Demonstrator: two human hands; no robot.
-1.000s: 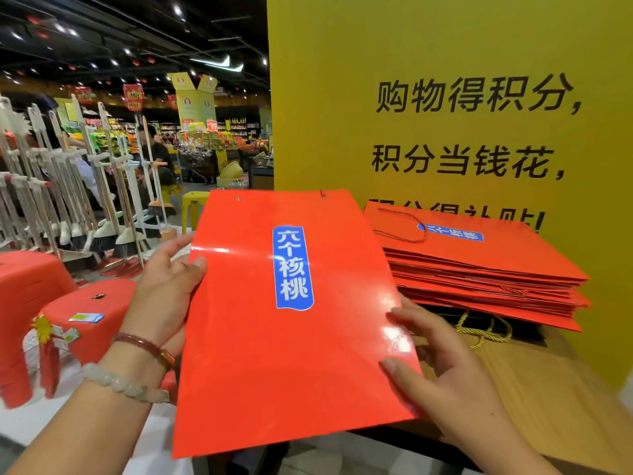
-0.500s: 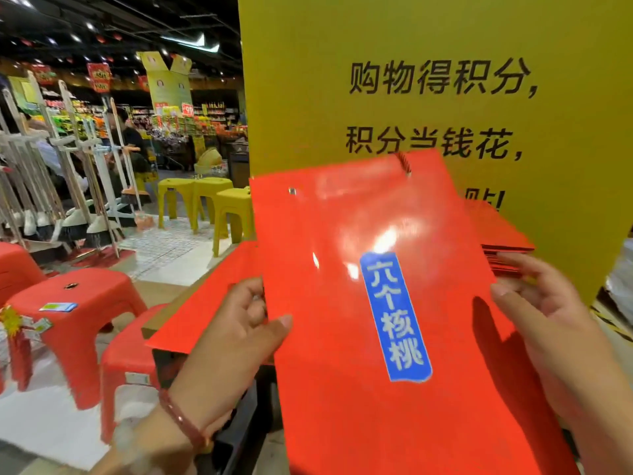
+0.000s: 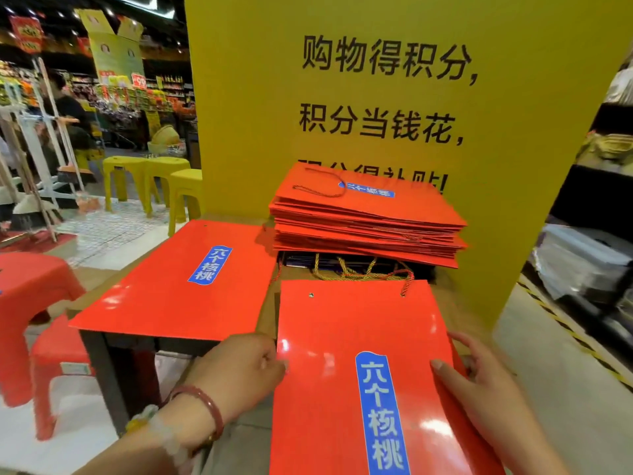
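I hold a flat red paper bag (image 3: pixel 342 371) with a blue label and a cord handle, low in front of me. My left hand (image 3: pixel 239 368) grips its left edge, fingers curled at the rim. My right hand (image 3: pixel 479 389) holds the right edge, thumb on top and fingers behind. A second flat red bag (image 3: pixel 178 286) lies on the dark table (image 3: pixel 113 347) to the left. A stack of folded red bags (image 3: pixel 366 221) sits further back against the yellow sign.
A tall yellow sign board (image 3: pixel 376 97) with black characters stands behind the table. Red plastic stools (image 3: pixel 30 296) stand at the left, yellow stools (image 3: pixel 150 176) beyond them. Mops on a rack (image 3: pixel 37 149) and store shelves fill the far left. Shelving lines the right.
The bag I hold has come down from in front of my face to low before me. The other red bag and the stack now show fully on the table.
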